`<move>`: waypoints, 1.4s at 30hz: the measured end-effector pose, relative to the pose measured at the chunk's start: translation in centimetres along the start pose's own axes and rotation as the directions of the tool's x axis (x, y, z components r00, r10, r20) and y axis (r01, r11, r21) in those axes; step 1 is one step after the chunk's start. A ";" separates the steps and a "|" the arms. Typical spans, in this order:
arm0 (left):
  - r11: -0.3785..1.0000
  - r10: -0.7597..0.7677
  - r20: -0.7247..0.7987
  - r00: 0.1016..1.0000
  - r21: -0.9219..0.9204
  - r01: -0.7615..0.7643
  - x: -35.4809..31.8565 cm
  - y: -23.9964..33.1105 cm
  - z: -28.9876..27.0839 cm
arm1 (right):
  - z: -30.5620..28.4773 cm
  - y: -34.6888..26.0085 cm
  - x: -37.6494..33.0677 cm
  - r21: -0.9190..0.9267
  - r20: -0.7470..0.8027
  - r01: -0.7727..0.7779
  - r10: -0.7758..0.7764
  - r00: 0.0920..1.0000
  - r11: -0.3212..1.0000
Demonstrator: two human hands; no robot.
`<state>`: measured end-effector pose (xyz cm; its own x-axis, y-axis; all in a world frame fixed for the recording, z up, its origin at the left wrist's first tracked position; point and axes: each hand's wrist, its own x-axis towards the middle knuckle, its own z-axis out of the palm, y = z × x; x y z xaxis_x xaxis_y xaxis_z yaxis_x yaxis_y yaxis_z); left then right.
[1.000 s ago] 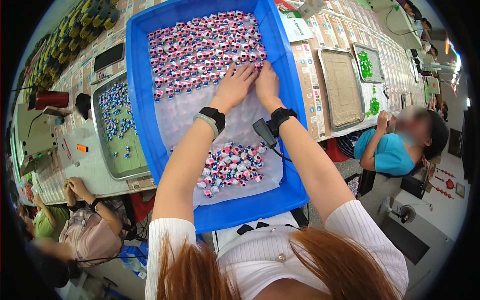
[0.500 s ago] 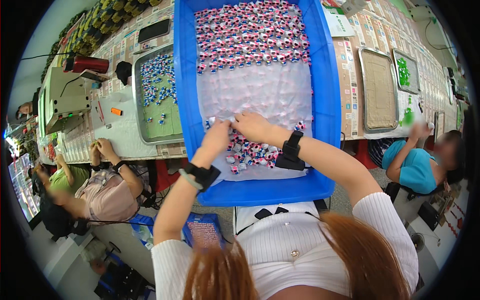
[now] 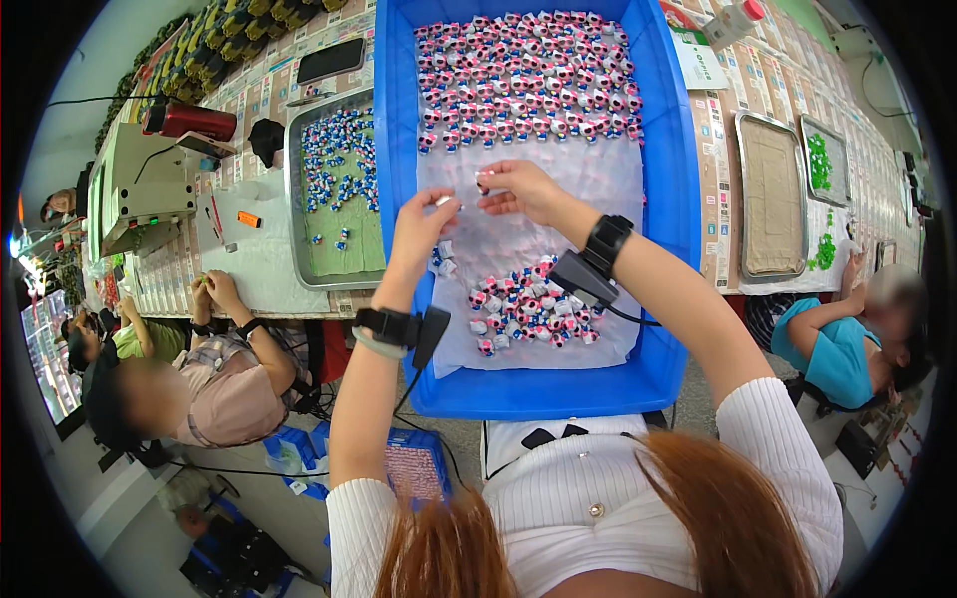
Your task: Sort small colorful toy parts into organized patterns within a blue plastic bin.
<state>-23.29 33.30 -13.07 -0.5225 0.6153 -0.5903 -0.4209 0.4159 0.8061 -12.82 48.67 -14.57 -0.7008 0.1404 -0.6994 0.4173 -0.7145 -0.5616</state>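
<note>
Both hands have risen from the loose pile, where they nearly met half a second ago, and now stand apart, farther forward over the bare white plastic sheet [image 3: 583, 209]. Thumb and fingers of the left hand [image 3: 419, 227] are pinched on a small, mostly white figurine [image 3: 444, 201]. Just right of those fingertips, across a narrow gap, the right hand [image 3: 530, 189] grips a white-and-dark figurine [image 3: 482, 182] by thumb and forefinger, its other fingers loosely curled; finer details of both pieces are too small to tell.

Ahead of the fingers, pink, white and blue cat-like figurines [image 3: 523, 80] stand in close rows on the same sheet. Nearer the body than the fingers lies a jumbled pile of figurines [image 3: 535, 314], some showing white undersides. Just below the left fingers, a few more figurines [image 3: 443, 261] sit by the wall of the blue plastic bin [image 3: 548, 392] that holds everything.

Left of the fingers, outside the bin, is a green-lined metal tray [image 3: 324, 261] with small blue-and-white pieces; beyond it lies a black smartphone [image 3: 331, 62]. Well to the fingers' right is a beige-lined metal tray [image 3: 773, 199].
</note>
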 end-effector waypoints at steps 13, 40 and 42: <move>0.043 0.398 0.046 0.916 0.997 -0.069 6.4 3.4 2.9 | 3.8 1.8 7.8 -0.879 -0.171 0.260 -0.773 0.611 0.400; 0.322 0.132 0.119 0.984 0.934 -0.156 0.6 -0.3 2.3 | -3.5 3.3 -1.7 -0.092 -0.061 0.249 -0.255 0.965 0.964; 0.961 -0.050 0.018 0.999 0.273 0.043 3.1 0.1 1.4 | -3.0 2.0 -0.2 -0.134 -0.101 0.248 -0.262 0.960 0.959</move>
<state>-23.94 36.24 -14.76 -0.4872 0.6056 -0.6292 -0.2247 0.6093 0.7604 -10.11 49.23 -16.93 -0.7239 0.3911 -0.5684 0.3042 -0.5585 -0.7717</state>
